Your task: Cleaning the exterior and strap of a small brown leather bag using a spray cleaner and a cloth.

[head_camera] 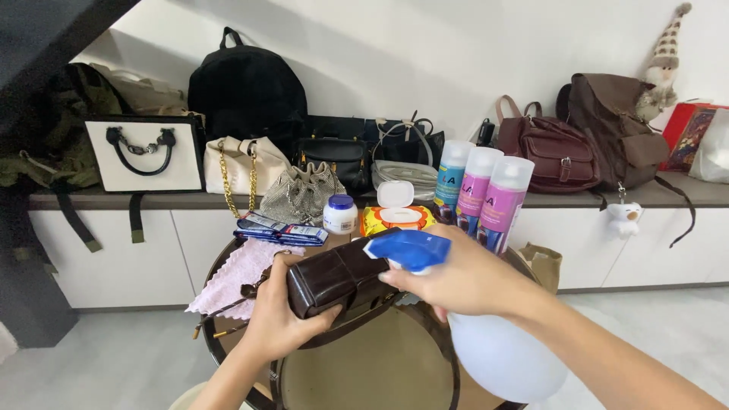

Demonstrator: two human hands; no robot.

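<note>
Brown leather bag (334, 277) sits gripped in my left hand (277, 319); my right hand (463, 277) is closed around the spray bottle (486, 342).

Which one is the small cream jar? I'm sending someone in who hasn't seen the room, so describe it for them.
Start at the round brown table below the long shelf of bags. At its far edge, the small white jar with a dark blue lid stands between the folded blue packets and the yellow wipes pack. It is the only squat round tub there, much shorter than the three spray cans.
</note>
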